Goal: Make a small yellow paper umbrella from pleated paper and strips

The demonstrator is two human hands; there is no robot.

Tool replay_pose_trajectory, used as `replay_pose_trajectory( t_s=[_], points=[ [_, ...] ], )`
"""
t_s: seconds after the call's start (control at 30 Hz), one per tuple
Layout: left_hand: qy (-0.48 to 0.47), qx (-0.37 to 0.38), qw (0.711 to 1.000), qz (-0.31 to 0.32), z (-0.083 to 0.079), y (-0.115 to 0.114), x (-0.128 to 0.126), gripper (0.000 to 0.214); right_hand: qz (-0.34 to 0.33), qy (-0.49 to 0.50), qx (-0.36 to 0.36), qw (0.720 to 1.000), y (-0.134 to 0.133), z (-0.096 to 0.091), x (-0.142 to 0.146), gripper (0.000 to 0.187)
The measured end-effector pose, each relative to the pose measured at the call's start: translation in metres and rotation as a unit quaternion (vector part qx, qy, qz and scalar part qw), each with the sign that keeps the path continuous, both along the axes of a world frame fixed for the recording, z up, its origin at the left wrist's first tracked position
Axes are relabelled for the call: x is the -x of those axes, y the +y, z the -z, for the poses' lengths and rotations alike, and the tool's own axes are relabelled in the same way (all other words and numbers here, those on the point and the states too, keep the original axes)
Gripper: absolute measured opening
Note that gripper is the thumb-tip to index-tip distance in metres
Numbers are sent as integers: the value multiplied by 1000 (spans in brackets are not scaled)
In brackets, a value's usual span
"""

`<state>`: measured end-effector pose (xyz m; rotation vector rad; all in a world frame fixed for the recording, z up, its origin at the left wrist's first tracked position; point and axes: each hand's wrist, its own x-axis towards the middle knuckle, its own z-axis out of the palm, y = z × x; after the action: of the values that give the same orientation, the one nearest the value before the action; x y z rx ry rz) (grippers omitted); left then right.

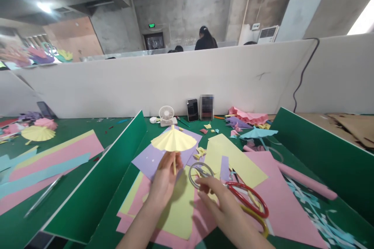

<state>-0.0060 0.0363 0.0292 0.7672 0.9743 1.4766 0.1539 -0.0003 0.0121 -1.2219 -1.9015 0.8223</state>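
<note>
My left hand [168,171] grips the thin stick of a pale yellow paper umbrella [173,140], its pleated canopy spread upright above the fingers. In my right hand [217,198], thumb and forefinger close on the lower edge of a grey roll of tape [190,175], which tilts over the papers. Scissors with red and yellow handles [263,202] lie beside my right wrist, their blades partly hidden. Beneath both hands are stacked yellow paper [179,218], pink paper [292,202] and a purple sheet [146,163].
A blue paper umbrella [258,133] and a pink paper roll [306,181] lie to the right, near blue scraps [330,221]. A small fan [166,113] and a phone [192,109] stand at the back wall. Green dividers [96,183] border both sides.
</note>
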Motion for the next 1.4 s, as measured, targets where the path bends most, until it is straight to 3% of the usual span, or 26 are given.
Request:
replay_pose_trajectory(
  t_s=[0.13, 0.33, 0.63, 1.17, 1.4],
  points=[
    [-24, 9, 999, 46, -6, 1, -24, 22, -17, 71, 22, 997, 22, -8, 25, 21],
    [-35, 8, 997, 70, 7, 2, -31, 17, -26, 123, 62, 990, 47, 7, 34, 15],
    [-70, 7, 995, 65, 24, 9, -12, 16, -34, 105, 72, 991, 45, 14, 36, 22],
    [-90, 9, 993, 76, 29, 0, -19, 12, -51, 121, 95, 987, 43, 21, 35, 21],
    [-65, 16, 996, 56, 39, -1, -23, 12, -32, 122, 83, 989, 44, 20, 31, 24]
  ],
)
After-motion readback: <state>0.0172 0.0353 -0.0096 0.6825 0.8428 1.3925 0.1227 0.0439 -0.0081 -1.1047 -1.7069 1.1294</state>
